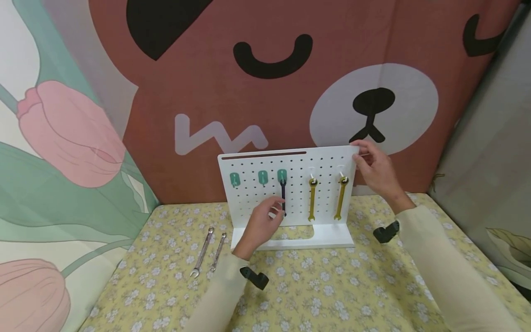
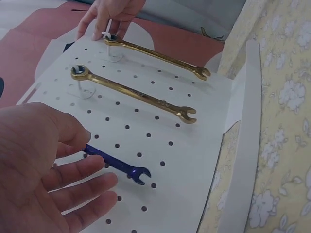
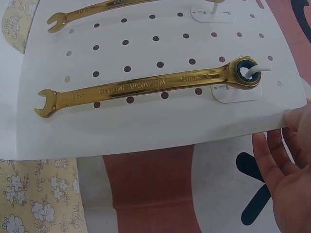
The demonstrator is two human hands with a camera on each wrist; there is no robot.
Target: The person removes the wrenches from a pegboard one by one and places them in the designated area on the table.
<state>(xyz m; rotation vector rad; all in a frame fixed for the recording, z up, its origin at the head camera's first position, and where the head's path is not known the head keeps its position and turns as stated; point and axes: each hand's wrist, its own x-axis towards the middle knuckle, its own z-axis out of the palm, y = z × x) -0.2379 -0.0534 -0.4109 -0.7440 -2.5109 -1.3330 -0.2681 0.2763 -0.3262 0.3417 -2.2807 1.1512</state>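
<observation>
A white pegboard [image 1: 298, 203] stands on the table. My left hand [image 1: 264, 220] is at a blue combination wrench [image 2: 116, 164], thumb and index fingertips pinching its shaft while the other fingers spread loosely. The wrench's top end meets a green hook [image 1: 282, 175] in the head view. At the board's upper right corner my right hand [image 1: 375, 170] grips the edge, thumb in front and fingers behind. Close to it hangs a gold combination wrench [image 3: 160, 86] by its ring end on a clear-backed hook. Another gold wrench [image 2: 136, 96] hangs beside that one.
Two green hooks [image 1: 234, 179] on the board's left side carry nothing. Left of the stand, a longer silver wrench [image 1: 203, 251] and a shorter silver wrench [image 1: 218, 251] lie on the flowered tablecloth [image 1: 315, 295]. A printed bear curtain [image 1: 186, 180] hangs behind.
</observation>
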